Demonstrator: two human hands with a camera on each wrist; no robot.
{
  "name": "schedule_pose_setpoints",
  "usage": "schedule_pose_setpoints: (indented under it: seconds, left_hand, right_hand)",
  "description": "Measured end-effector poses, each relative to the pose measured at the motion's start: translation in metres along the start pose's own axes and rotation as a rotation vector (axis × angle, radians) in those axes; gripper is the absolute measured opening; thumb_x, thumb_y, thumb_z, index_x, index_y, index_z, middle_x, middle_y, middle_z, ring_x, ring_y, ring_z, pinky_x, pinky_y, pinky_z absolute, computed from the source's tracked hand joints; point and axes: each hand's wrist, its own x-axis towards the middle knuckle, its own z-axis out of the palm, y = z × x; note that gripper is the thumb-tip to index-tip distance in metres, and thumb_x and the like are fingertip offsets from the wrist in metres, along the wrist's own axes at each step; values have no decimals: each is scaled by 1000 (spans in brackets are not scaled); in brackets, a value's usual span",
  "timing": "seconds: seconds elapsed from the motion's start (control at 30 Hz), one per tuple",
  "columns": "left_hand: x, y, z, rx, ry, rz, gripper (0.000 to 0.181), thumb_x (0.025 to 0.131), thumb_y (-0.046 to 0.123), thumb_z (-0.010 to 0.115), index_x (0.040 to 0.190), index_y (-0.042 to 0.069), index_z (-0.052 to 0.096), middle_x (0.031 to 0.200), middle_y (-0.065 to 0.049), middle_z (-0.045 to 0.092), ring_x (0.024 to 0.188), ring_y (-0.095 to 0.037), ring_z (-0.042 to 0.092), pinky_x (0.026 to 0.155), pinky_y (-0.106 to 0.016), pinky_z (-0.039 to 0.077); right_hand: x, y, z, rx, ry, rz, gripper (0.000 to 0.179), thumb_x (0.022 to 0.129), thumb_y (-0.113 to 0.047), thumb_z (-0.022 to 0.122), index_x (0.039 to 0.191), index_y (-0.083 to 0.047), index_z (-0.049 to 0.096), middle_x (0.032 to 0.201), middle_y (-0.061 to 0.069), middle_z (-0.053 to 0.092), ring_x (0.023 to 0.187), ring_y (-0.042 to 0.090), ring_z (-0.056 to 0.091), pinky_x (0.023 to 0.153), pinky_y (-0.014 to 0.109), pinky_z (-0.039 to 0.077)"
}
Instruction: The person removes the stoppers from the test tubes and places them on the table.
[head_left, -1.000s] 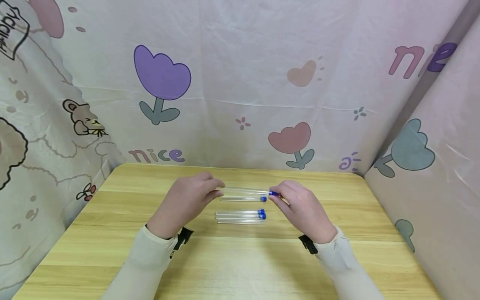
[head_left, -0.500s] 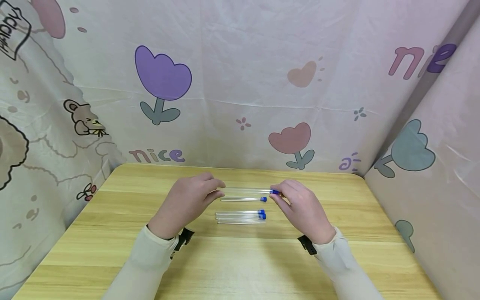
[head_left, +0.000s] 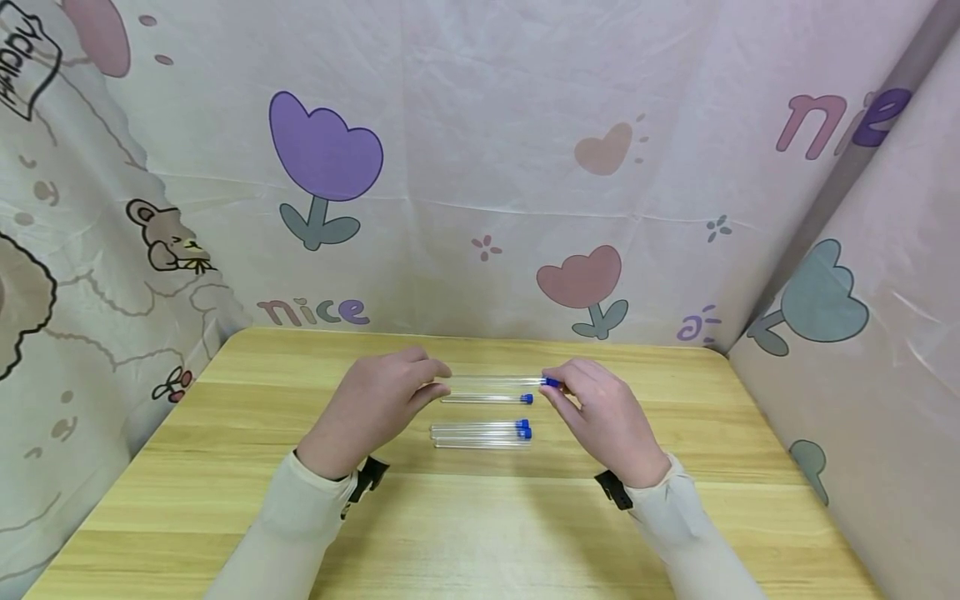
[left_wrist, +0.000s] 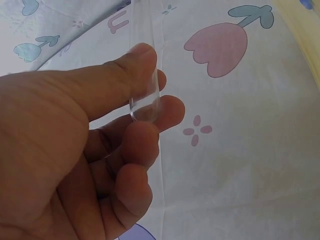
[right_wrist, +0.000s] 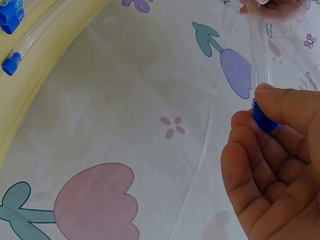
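A clear test tube (head_left: 495, 381) with a blue cap (right_wrist: 265, 118) at its right end is held level between my two hands. My left hand (head_left: 378, 400) pinches its rounded bottom end between thumb and fingers, as the left wrist view shows. The cap is pinched by my right hand (head_left: 600, 412), thumb on one side and fingers curled behind. Just in front of the held tube, another capped test tube (head_left: 483, 399) lies on the table. Nearer to me, a group of test tubes (head_left: 480, 435) lies side by side, with two blue caps (head_left: 523, 428) showing at the right.
The wooden table (head_left: 480, 533) ends at the back against a white patterned cloth (head_left: 465, 150), which also hangs at the left and right. A black wrist device (head_left: 367, 478) sits at the left cuff, another wrist device (head_left: 615, 489) at the right.
The capped end of the held test tube has risen slightly, bringing the tube closer to level. Both hands keep their grip and nearly their place; the tubes on the table have not moved.
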Motion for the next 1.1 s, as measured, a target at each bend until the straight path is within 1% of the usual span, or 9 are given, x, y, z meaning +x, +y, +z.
schedule_pose_setpoints:
  seconds: [0.27, 0.43, 0.53, 0.67, 0.87, 0.97, 1.1]
  left_hand:
    - [0, 1, 0, 0, -26, -9, 18, 86, 23, 86, 100, 16, 79, 87, 7, 70, 67, -6, 64, 61, -24, 53]
    - [1, 2, -1, 6, -46, -26, 17, 86, 24, 86, 100, 17, 79, 87, 7, 70, 66, -6, 63, 60, -23, 52]
    - [1, 3, -2, 3, -75, -45, 16, 87, 25, 85, 100, 17, 79, 86, 8, 70, 67, -5, 62, 61, -22, 52]
    - [2, 3, -2, -17, -128, -69, 16, 88, 27, 84, 99, 17, 78, 86, 9, 69, 68, -4, 62, 62, -23, 52]
    - [2, 4, -2, -20, -165, -76, 16, 89, 27, 83, 98, 15, 77, 84, 9, 70, 69, -3, 61, 63, -23, 52]
    - [2, 5, -2, -22, -188, -88, 15, 90, 28, 82, 98, 16, 77, 82, 10, 69, 67, -3, 60, 63, -23, 52]
    - [3, 5, -2, -41, -241, -117, 13, 93, 29, 80, 97, 17, 76, 83, 10, 69, 70, -4, 60, 66, -26, 53]
  right_hand:
    - [-1, 0, 0, -15, -1, 23, 18, 86, -12, 85, 98, -7, 73, 89, -2, 68, 74, 10, 58, 61, 25, 52]
    - [-1, -1, 1, -26, -6, 33, 16, 87, -12, 84, 98, -8, 73, 86, -4, 66, 73, 7, 55, 60, 24, 50]
    - [0, -1, 1, -27, -8, 39, 16, 88, -12, 84, 99, -8, 73, 87, -4, 66, 74, 7, 56, 61, 25, 51]
    - [0, -2, 2, -23, -5, 47, 15, 89, -12, 83, 99, -9, 73, 88, -4, 66, 76, 8, 58, 62, 25, 52]
    - [-1, -2, 2, -13, -11, 68, 14, 89, -13, 82, 99, -10, 73, 87, -5, 65, 77, 7, 56, 62, 24, 51]
    - [-1, -1, 2, -10, -16, 76, 14, 90, -13, 82, 99, -10, 72, 87, -5, 65, 77, 9, 60, 63, 25, 53]
    - [-2, -1, 3, 1, -25, 73, 12, 89, -11, 81, 98, -10, 72, 88, -4, 66, 78, 12, 64, 66, 27, 56]
